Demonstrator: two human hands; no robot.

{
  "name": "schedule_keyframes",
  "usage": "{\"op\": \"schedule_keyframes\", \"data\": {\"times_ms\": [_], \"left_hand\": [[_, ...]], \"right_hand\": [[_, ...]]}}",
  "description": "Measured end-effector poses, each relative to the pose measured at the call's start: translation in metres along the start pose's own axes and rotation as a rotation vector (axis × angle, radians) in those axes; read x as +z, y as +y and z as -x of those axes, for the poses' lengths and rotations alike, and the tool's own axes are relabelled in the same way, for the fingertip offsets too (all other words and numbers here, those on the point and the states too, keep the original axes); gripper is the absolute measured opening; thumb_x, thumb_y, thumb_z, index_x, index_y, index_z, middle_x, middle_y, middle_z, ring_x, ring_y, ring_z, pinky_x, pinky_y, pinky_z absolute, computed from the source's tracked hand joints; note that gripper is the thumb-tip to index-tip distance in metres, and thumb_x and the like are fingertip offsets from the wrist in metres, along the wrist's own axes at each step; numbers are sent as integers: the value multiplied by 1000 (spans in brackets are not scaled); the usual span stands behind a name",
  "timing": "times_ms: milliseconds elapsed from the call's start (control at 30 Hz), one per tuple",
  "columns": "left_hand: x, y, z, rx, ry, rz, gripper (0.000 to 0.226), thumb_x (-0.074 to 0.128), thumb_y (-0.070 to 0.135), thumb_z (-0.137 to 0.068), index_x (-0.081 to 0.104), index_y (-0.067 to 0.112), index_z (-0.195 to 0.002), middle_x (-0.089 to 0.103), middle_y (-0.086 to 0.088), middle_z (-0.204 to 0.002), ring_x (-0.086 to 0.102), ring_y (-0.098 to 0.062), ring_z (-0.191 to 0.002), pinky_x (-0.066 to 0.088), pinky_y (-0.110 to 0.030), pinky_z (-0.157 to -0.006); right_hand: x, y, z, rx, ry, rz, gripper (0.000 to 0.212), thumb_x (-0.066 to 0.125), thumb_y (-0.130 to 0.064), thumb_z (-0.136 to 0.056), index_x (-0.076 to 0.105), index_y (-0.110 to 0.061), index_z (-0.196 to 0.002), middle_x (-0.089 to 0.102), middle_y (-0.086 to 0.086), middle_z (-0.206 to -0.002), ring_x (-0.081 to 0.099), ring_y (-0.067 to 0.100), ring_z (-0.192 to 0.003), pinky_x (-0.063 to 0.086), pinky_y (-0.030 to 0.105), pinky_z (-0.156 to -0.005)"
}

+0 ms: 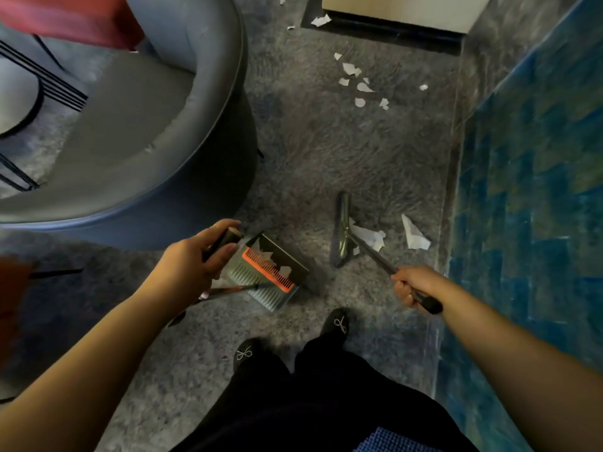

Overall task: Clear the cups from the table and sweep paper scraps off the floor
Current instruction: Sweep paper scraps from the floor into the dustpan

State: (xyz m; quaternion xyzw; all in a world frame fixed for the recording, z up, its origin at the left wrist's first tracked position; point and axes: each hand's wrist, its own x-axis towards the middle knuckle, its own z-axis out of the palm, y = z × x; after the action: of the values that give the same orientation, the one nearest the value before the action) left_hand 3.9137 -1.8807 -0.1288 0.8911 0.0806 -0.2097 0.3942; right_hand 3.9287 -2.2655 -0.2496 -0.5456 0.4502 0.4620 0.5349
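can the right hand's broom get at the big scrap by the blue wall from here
Probably yes: the right hand holds the broom just left of that scrap, with only bare carpet between them.

Dustpan, broom & paper scraps on grey carpet

Dustpan (274, 272) w/ orange comb edge tilted, few white scraps inside. Broom head (341, 236) on carpet beside it, torn scraps (370, 238) touching; more scraps (359, 83) scattered well apart, farther ahead.

Rough grey carpet (326, 151), torn white paper scraps (416, 238), glossy dark broom head (342, 230)
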Motion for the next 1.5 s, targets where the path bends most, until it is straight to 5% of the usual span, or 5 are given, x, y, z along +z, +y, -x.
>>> {"op": "schedule_keyframes", "data": {"times_ms": [233, 467, 833, 1000, 1500], "left_hand": [[39, 58, -45, 19, -69, 36, 38, 56, 35, -95, 49, 57, -126, 57, 2, -67, 57, -9, -45, 46, -18, -45], [76, 118, -87, 85, -133, 61, 37, 58, 35, -95, 50, 63, -118, 64, 13, -66, 55, -9, -45, 51, -26, -44], [109, 194, -157, 270, -380, -60, 37, 57, 31, -97, 53, 42, -132, 59, 33, -59, 56, 5, -46, 41, -12, -42], [121, 221, -198, 364, -460, -159, 38, 57, 32, -97, 53, 41, -134, 60, 20, -62, 57, 4, -48, 41, -14, -43], [156, 265, -288, 497, -566, -394, 44, 57, 33, -97, 49, 38, -140, 56, 20, -70, 56, 10, -48, 39, -10, -46]], "right_hand": [[-66, -28, -14, -67, 94, -43, 24, 34, -4, -99, 43, -12, -77, 37, -2, -36, 32, 7, -24, 25, 10, -31], [-108, -42, -6, -191, 152, -68, 32, 35, 3, -97, 47, -13, -122, 38, 6, -55, 34, 9, -28, 28, 15, -31], [-139, -19, 31, -320, 223, -99, 40, 39, 7, -90, 52, -22, -113, 41, 2, -46, 36, 10, -32, 32, 18, -34], [-145, -20, 34, -306, 304, -124, 23, 39, 8, -90, 50, -13, -88, 40, 7, -54, 36, 11, -33, 31, 18, -36], [-178, -48, -5, -141, 448, 2, 15, 45, 3, -89, 54, 1, -101, 53, 16, -63, 48, 23, -47, 39, 26, -44]]}}
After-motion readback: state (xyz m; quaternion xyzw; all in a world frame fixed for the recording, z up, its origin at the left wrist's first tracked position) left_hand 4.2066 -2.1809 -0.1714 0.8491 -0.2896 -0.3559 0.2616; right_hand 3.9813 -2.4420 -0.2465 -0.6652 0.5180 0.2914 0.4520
